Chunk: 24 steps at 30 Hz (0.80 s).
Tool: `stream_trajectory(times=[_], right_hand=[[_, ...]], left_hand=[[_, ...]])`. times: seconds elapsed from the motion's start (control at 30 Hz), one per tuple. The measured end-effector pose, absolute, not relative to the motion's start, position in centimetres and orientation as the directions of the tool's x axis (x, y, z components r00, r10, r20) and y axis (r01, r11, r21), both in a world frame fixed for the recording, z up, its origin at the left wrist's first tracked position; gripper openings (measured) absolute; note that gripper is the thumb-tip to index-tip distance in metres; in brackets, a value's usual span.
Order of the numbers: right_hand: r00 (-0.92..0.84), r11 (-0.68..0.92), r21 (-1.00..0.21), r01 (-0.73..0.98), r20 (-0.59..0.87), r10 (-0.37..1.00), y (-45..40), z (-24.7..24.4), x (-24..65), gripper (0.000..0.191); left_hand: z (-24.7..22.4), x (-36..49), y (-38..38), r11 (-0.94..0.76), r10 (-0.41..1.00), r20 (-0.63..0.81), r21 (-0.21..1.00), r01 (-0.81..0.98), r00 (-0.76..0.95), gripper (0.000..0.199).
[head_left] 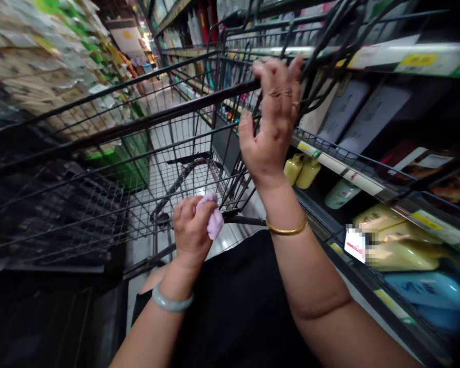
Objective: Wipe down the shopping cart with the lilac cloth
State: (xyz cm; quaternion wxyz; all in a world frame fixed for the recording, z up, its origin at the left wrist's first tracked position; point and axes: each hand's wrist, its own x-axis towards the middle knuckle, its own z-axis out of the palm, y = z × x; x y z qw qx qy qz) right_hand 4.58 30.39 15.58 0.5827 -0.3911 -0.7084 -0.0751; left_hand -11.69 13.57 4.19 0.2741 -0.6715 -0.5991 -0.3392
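Head view. Locate the lilac cloth (215, 224) just below the middle of the frame, in your left hand (193, 228). The left hand is curled around it, with the thumb pressing it against the fingers; part of the cloth projects on the right side of the grip. Expect the cloth to handle as light, soft and limp, with little risk of breakage. Take hold of it by the bunched middle; a pinch at one edge is likely to let the rest droop. Its visible long axis runs roughly up and down the frame, with the lower end pointing toward the bottom edge. The folds hide its full shape.

Your right hand (271, 115) is raised in the upper middle of the frame, fingers extended and thumb apart, gripping nothing visible. It is beside the dark bar (199, 102) of the wire cart (233, 143); blur and overlap prevent you from telling whether they touch. Treat the bar as stiff and rigid, best held with the full palm. Its long axis slants from the left edge up toward the right hand. Yellow bottles (308, 172) stand on the shelving to the right of that hand.
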Motion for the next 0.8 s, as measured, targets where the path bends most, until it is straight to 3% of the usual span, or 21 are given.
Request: stream_trajectory(times=[0.07, 0.13, 0.27, 0.33, 0.47, 0.53, 0.7, 0.8], right_hand=[[0.002, 0.706, -0.316, 0.633, 0.914, 0.407, 30.7, 15.4, 4.6, 0.057], [0.016, 0.730, -0.289, 0.619, 0.934, 0.356, 31.0, 15.2, 4.6, 0.057], [0.024, 0.736, -0.318, 0.598, 0.925, 0.380, 31.7, 14.9, 4.4, 0.059], [0.057, 0.728, -0.338, 0.597, 0.922, 0.382, 32.1, 14.7, 4.3, 0.063], [0.092, 0.736, -0.314, 0.600, 0.941, 0.326, 32.8, 14.4, 4.2, 0.068], [0.096, 0.759, -0.287, 0.585, 0.953, 0.286, 33.0, 14.3, 4.2, 0.069], [0.076, 0.787, -0.279, 0.551, 0.955, 0.285, 33.3, 14.3, 4.4, 0.062], [0.081, 0.782, -0.253, 0.570, 0.964, 0.253, 33.9, 14.1, 4.4, 0.058]], left_hand=[[4.6, -12.1, 13.5, -0.086, 0.479, 0.878, 0.040, 0.995, 0.006, 0.015], [4.6, -12.3, 13.4, -0.020, 0.466, 0.883, 0.070, 0.997, -0.053, 0.013], [3.5, -11.7, 13.2, 0.052, 0.737, 0.669, 0.086, 0.995, -0.097, 0.019], [3.4, -11.6, 13.1, 0.053, 0.781, 0.615, 0.109, 0.993, -0.109, 0.023], [4.7, -12.4, 12.8, -0.007, 0.510, 0.855, 0.117, 0.993, -0.097, 0.014], [5.1, -12.8, 12.7, -0.004, 0.430, 0.897, 0.113, 0.994, -0.100, 0.014], [4.2, -12.0, 12.8, 0.082, 0.660, 0.735, 0.132, 0.988, -0.153, 0.015], [4.3, -12.3, 12.6, 0.030, 0.643, 0.752, 0.166, 0.986, -0.146, 0.017]])
